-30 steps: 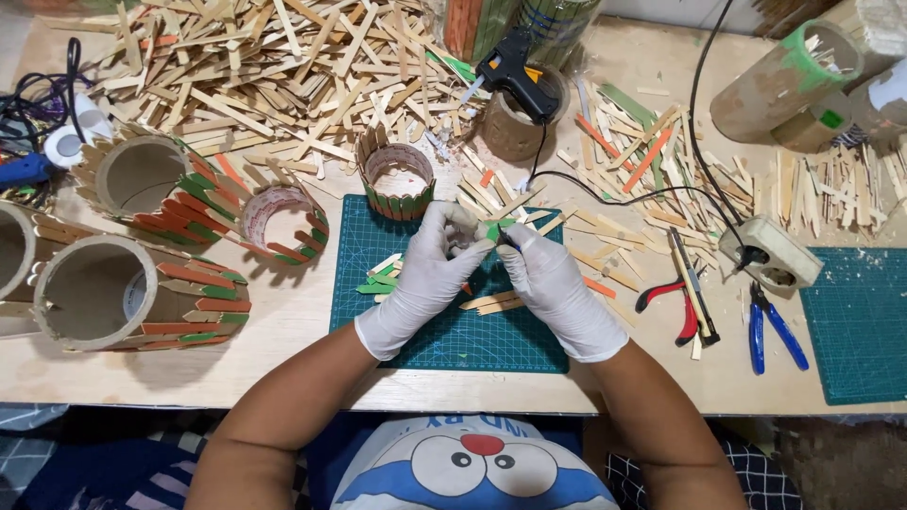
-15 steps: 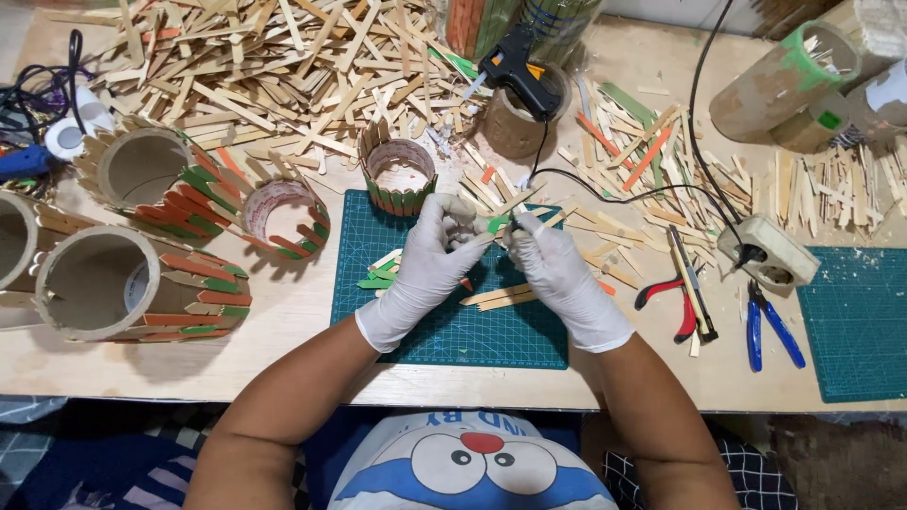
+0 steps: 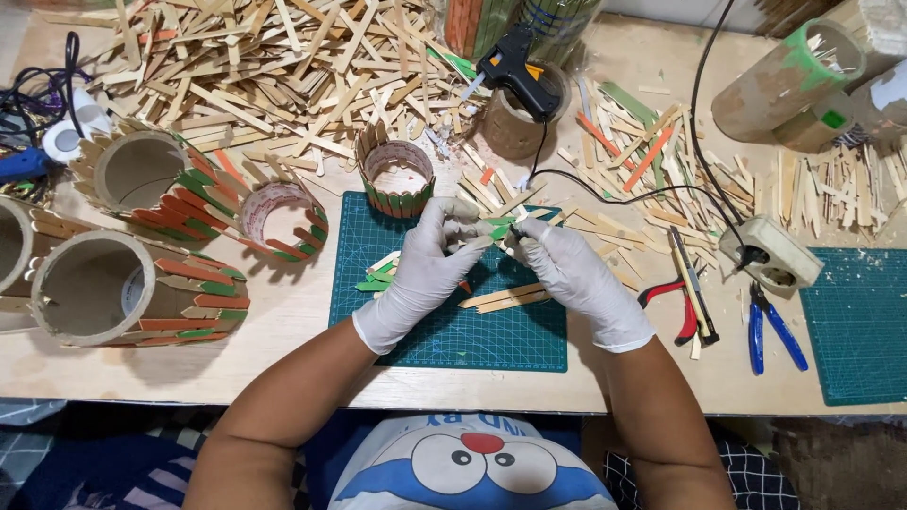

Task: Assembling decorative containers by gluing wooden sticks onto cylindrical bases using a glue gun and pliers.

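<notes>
Both hands wear white gloves and meet over the far edge of the green cutting mat [image 3: 453, 331]. The left hand [image 3: 427, 264] has its fingers curled and pressed around a short plain wooden stick [image 3: 475, 245], and the right hand [image 3: 567, 269] pinches a green stick [image 3: 498, 227] at the fingertips; the two pieces touch between the hands, just above the mat. Two plain sticks [image 3: 501, 298] lie flat on the mat beneath the hands. A small stick-clad ring [image 3: 397, 179] stands at the mat's far left corner. A black glue gun [image 3: 515, 64] rests on a brown cup [image 3: 515, 123] beyond the hands. Three larger cardboard tubes clad in sticks [image 3: 123, 288] lie to the left. Red pliers [image 3: 675, 307] and blue pliers [image 3: 775, 331] lie to the right, near a white power socket [image 3: 770, 255]. A pile of loose sticks [image 3: 265, 66] covers the far side of the table [image 3: 283, 368].
</notes>
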